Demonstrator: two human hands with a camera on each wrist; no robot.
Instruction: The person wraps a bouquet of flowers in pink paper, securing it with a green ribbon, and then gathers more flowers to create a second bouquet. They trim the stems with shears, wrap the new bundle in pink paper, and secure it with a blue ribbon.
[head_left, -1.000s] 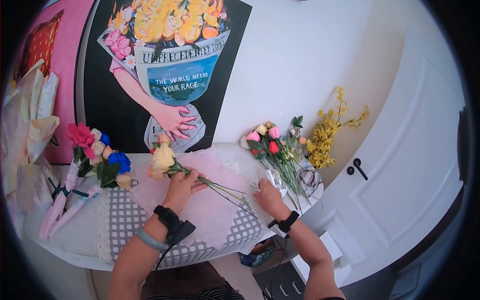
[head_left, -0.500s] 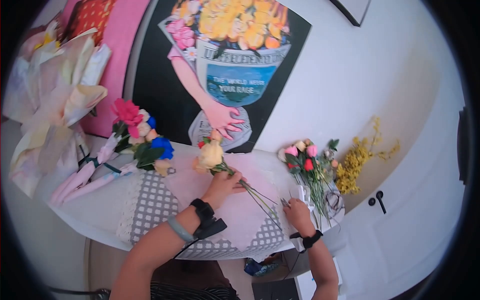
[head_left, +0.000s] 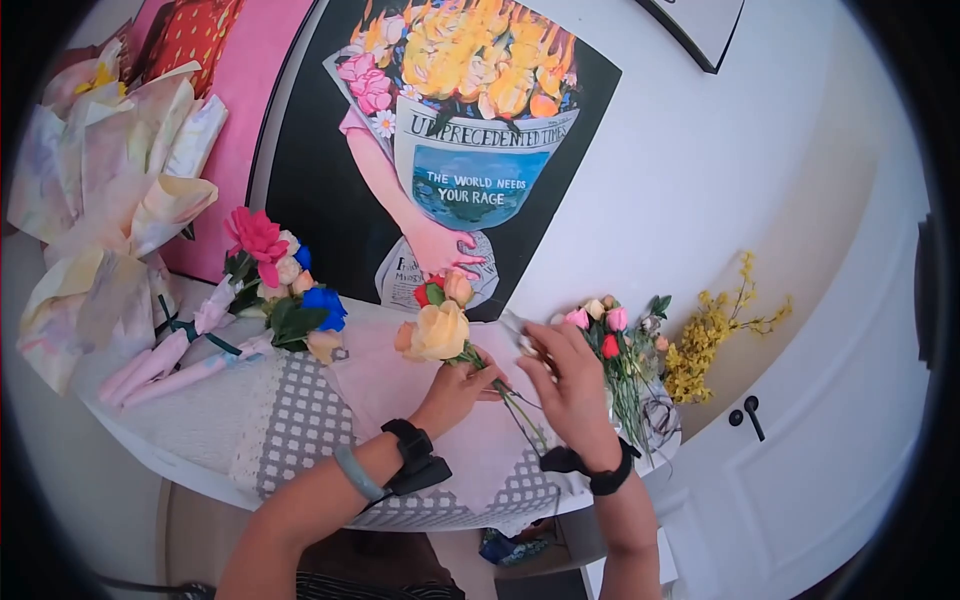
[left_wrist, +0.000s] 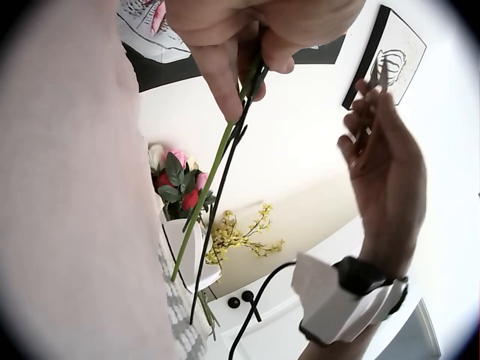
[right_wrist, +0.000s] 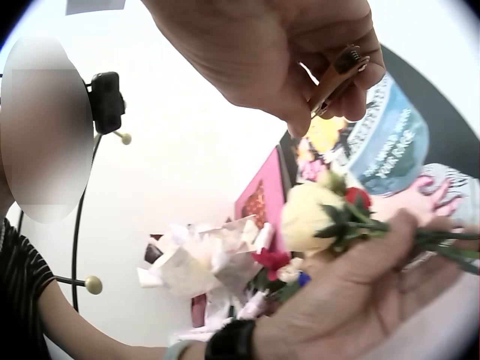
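Observation:
My left hand [head_left: 455,398] pinches the green stems [left_wrist: 225,150] of a small bunch just under its blooms. The bunch has a cream rose [head_left: 440,332], peach blooms [head_left: 458,287] and a red one; its stems point toward the lower right. My right hand [head_left: 575,390] is raised just right of the bunch, apart from the stems. In the left wrist view that right hand [left_wrist: 386,165] grips a small cutting tool [left_wrist: 365,139] with pointed blades up. The tool's orange-brown handle [right_wrist: 334,79] shows between the fingers in the right wrist view.
Pink paper [head_left: 470,470] lies under the hands on a checked cloth [head_left: 305,410]. Left are a wrapped bunch [head_left: 165,360] and a large pale wrapping [head_left: 110,200]. Loose roses [head_left: 610,345] and yellow sprays [head_left: 700,350] lie right. A painting [head_left: 480,180] leans behind.
The head view has swung right. My right hand has risen from the table's right side and moved left toward the bunch. My left hand still holds the stems.

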